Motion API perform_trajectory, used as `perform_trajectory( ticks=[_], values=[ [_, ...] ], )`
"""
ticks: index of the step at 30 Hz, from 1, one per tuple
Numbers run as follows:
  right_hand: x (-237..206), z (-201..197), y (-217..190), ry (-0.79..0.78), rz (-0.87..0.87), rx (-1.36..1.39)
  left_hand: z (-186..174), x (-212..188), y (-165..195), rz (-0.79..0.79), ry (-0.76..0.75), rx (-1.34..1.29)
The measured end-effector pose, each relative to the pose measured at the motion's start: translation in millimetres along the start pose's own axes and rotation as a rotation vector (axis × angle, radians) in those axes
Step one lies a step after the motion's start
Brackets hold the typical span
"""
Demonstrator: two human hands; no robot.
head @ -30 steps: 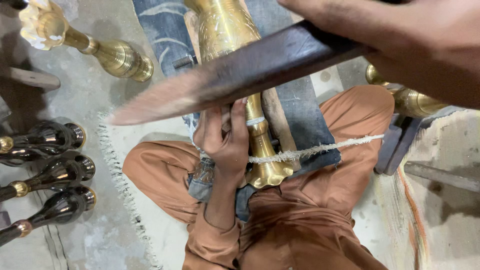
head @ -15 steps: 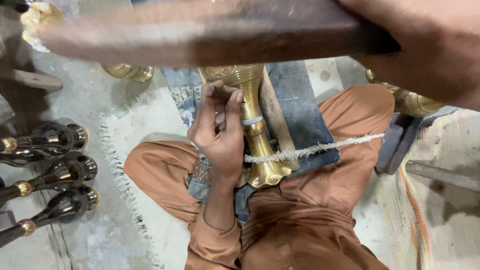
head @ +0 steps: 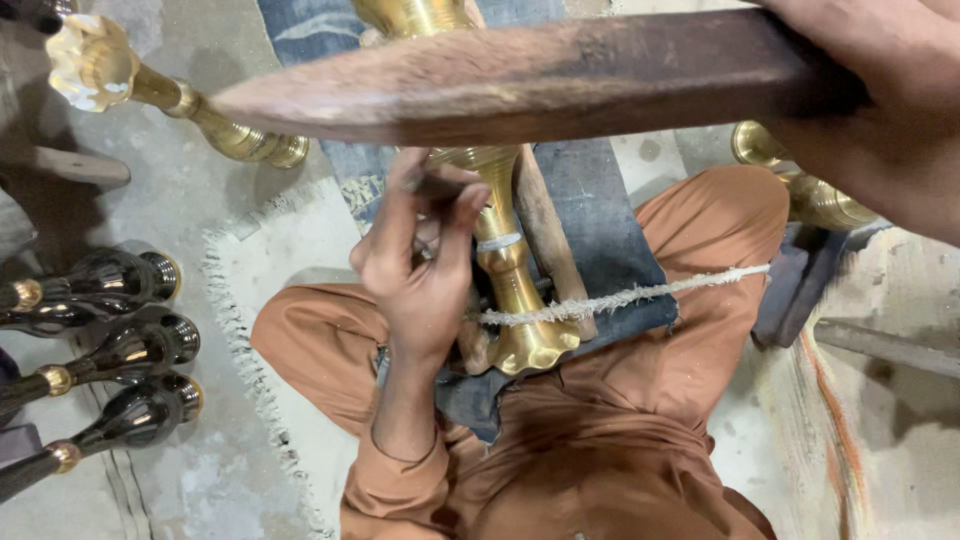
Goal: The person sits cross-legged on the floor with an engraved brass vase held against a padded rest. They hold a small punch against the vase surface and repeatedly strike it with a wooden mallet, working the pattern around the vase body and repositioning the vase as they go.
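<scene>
Fingers of the left hand [head: 420,265] pinch a small dark tool [head: 437,186] against the brass stem [head: 500,250]; right hand [head: 880,100] clenches a wooden mallet [head: 520,85] far above.

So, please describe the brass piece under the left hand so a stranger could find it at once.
Start at the lap in orange clothes, covered by a blue cloth. On it lies a golden turned-brass stem with flared foot, touched by the left hand. Unlike other brass pieces, a frayed white rope crosses it.

light: soft, dim | glare: brass highlights | blur: near edges
</scene>
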State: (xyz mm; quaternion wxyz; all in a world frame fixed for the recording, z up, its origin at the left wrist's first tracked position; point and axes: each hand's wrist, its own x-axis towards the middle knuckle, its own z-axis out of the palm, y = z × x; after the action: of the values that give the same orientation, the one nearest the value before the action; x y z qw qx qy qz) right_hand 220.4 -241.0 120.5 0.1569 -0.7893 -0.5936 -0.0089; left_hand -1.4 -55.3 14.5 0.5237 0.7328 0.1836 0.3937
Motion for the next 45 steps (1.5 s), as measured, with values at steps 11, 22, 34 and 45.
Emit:
perform_trajectory(
  ticks=[11, 22, 34, 45],
  values=[
    [-27.5, 14.3, 6.3, 0.146, -0.048, -0.11, 0.6, 17.5, -13.8, 0.185, -0.126, 0.304],
    [-19.7, 23.8, 10.0, 0.081, 0.007, -0.204, 3.0, 17.7, -15.6, 0.33, -0.101, 0.409],
    [-26.5, 84.8, 13.8, 0.306, 0.473, 0.748, -5.3, 51.4, -0.2, 0.244, -0.452, 0.379],
    [-41.4, 108.8, 1.7, 0.38, 0.213, 0.289, -6.4, 76.1, 3.2, 0.34, -0.67, 0.291]
  ],
)
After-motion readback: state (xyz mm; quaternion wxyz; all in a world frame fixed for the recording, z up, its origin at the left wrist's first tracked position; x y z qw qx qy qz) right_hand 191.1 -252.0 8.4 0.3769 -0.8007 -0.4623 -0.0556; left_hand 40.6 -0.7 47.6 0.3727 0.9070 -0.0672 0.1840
